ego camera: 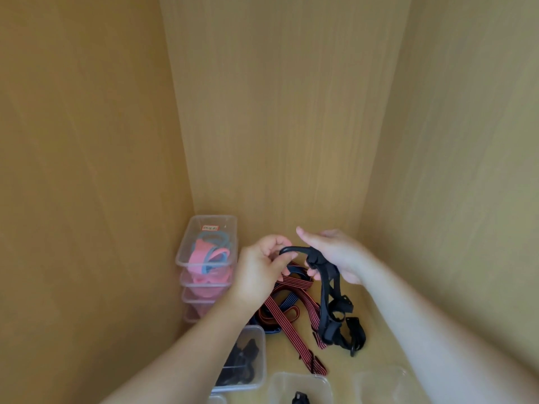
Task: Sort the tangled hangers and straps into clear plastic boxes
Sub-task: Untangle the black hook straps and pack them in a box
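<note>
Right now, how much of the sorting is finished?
Done: pink and blue pieces sit in the stacked boxes, and black pieces lie in a nearer box. In hand: the left hand and right hand both grip a black hanger. Left: striped straps and more black hangers lie tangled, unsorted.

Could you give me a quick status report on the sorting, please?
Left hand pinches black hanger at its curved end; right hand grips its middle. Hanger not yet boxed. Striped straps heaped beneath.
</note>
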Demonstrator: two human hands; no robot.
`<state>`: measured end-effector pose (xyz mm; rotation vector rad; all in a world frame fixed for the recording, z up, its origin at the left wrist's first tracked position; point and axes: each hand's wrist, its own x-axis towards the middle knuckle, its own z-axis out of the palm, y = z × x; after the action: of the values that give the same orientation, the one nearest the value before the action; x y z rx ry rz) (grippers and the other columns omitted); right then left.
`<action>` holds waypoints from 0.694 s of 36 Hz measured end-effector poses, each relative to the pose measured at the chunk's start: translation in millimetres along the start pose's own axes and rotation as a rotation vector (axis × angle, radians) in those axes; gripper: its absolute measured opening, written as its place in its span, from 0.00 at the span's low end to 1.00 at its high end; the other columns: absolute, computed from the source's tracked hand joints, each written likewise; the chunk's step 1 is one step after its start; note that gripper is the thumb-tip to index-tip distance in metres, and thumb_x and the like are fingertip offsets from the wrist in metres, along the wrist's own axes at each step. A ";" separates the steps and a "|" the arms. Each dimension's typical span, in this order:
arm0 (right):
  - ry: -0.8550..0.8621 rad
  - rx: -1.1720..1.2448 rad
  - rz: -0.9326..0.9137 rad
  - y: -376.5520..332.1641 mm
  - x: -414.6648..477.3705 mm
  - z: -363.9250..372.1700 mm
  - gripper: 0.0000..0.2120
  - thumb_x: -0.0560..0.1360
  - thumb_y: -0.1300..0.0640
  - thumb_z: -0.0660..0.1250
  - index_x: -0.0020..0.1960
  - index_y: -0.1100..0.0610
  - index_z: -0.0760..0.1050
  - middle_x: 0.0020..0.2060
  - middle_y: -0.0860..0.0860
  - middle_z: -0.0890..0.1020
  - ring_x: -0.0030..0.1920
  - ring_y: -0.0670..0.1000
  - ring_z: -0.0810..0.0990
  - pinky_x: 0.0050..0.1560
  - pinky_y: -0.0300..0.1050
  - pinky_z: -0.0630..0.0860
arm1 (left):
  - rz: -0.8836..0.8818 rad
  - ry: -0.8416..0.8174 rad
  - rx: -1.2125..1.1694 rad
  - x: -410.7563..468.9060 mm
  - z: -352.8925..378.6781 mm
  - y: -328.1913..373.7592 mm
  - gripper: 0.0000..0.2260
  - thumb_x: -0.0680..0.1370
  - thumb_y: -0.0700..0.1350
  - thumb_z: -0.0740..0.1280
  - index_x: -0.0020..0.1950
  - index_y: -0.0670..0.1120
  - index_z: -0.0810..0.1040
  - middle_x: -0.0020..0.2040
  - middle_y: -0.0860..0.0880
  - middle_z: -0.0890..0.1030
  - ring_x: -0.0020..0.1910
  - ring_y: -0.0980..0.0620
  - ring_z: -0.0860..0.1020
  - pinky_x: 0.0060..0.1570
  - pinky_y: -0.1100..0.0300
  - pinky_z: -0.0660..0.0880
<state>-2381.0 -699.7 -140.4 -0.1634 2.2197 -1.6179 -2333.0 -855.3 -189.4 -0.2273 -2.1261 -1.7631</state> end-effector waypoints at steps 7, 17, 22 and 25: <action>0.144 0.019 -0.189 4.5 1.9 -2.3 0.18 0.71 0.50 0.75 0.46 0.65 0.76 0.29 0.54 0.77 0.25 0.50 0.72 0.28 0.43 0.72 | -0.032 -0.052 -0.120 1.9 0.2 -0.9 0.02 0.76 0.40 0.70 0.47 0.42 0.81 0.37 0.47 0.83 0.37 0.51 0.83 0.42 0.61 0.80; 0.188 -0.118 -0.431 6.5 4.5 -6.7 0.13 0.69 0.52 0.77 0.50 0.50 0.79 0.41 0.50 0.84 0.40 0.48 0.83 0.55 0.49 0.77 | -0.225 -0.280 -0.230 11.7 -5.3 7.4 0.05 0.73 0.30 0.70 0.42 0.39 0.77 0.34 0.45 0.80 0.33 0.52 0.81 0.39 0.63 0.78; 0.064 0.039 -0.169 1.5 -0.9 -3.4 0.20 0.69 0.50 0.77 0.56 0.56 0.75 0.41 0.57 0.83 0.34 0.54 0.82 0.41 0.49 0.82 | -0.146 -0.119 -0.162 7.9 3.1 -2.2 0.13 0.70 0.28 0.72 0.41 0.42 0.71 0.34 0.46 0.77 0.35 0.46 0.78 0.43 0.51 0.79; -0.025 0.093 -0.070 1.1 -6.2 -4.8 0.19 0.69 0.51 0.77 0.52 0.60 0.75 0.34 0.58 0.82 0.32 0.54 0.79 0.39 0.49 0.81 | -0.067 -0.003 -0.006 4.2 6.7 -4.5 0.15 0.71 0.31 0.73 0.39 0.46 0.69 0.33 0.49 0.77 0.32 0.54 0.73 0.39 0.54 0.73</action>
<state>-2377.0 -693.2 -138.8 -0.2374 2.1374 -1.7423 -2339.7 -850.2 -192.9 -0.1617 -2.1545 -1.8077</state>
